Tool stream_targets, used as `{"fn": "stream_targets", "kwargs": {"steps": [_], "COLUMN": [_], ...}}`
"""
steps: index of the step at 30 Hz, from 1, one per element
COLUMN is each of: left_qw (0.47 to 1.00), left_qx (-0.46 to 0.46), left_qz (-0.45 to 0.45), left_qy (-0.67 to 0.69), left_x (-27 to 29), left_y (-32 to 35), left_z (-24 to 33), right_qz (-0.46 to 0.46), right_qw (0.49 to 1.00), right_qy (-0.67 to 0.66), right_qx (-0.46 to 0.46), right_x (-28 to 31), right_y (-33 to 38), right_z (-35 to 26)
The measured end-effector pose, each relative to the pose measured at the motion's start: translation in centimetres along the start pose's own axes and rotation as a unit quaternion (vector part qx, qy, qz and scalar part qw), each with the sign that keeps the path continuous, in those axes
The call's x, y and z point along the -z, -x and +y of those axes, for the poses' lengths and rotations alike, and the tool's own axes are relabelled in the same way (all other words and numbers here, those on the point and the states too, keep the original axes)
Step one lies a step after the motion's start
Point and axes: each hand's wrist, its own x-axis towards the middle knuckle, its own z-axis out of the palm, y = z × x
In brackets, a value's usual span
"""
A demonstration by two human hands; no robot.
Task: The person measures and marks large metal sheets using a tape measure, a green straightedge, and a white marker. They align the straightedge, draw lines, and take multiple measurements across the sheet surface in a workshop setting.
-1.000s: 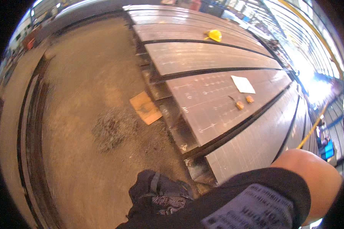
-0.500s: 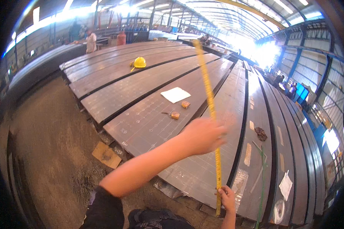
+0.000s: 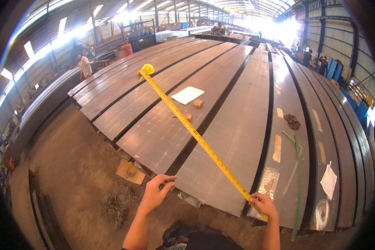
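Observation:
My right hand (image 3: 264, 205) pinches a long yellow measuring tape blade (image 3: 214, 156) close to its near end, by the front edge of the steel plates (image 3: 221, 125). From there the blade runs out straight to the far left, its far end beside a yellow hard hat (image 3: 147, 69). No tape case shows on it. My left hand (image 3: 157, 193) is empty, thumb and fingers curved but apart, at the front edge of the plates, away from the blade. Chalk-like lines and small circles mark the plate beyond it. Small orange-brown objects (image 3: 198, 103) lie near the blade.
A white sheet (image 3: 188, 95) lies left of centre. On the right are a dark crumpled lump (image 3: 292, 121), a green strip (image 3: 298, 183), a white cloth (image 3: 328, 181) and a roll of clear tape (image 3: 321, 214). Dark gaps part the plates. A person (image 3: 85, 66) stands far left.
The blade has swung from nearly upright to a slant toward the far left. My left hand has drawn back from over the blade to the plates' front edge. My right hand still grips the blade.

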Motion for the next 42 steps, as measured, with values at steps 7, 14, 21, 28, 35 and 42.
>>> {"fn": "stream_targets", "kwargs": {"steps": [7,14,21,28,35,42], "left_qw": [0.928,0.875,0.914,0.92,0.898,0.919], "left_qx": [-0.242,-0.264,-0.164,-0.154,-0.153,-0.151], "left_qz": [0.049,-0.151,-0.299,-0.277,-0.274,-0.275], "left_qy": [-0.28,-0.377,-0.221,-0.231,-0.309,-0.24], "left_x": [-0.6,-4.0,-5.4,-4.6,-6.0,-7.9], "left_y": [-4.1,-11.0,-15.7,-19.8,-22.7,-23.2], "left_z": [0.8,-11.6,-23.6,-30.9,-33.8,-29.1], "right_qz": [-0.013,-0.011,-0.036,-0.024,-0.018,0.082], "right_qw": [0.991,0.979,0.953,0.936,0.922,0.94], "right_qy": [0.133,0.18,0.301,0.346,0.37,0.325], "right_qx": [0.02,0.096,0.005,-0.049,-0.115,-0.065], "right_x": [2.0,-0.1,-3.2,-8.4,-8.4,-9.6], "right_y": [-2.1,-4.9,-9.5,-13.7,-9.6,-15.0], "right_z": [-1.3,-1.2,-5.5,-1.4,2.8,6.2]}}
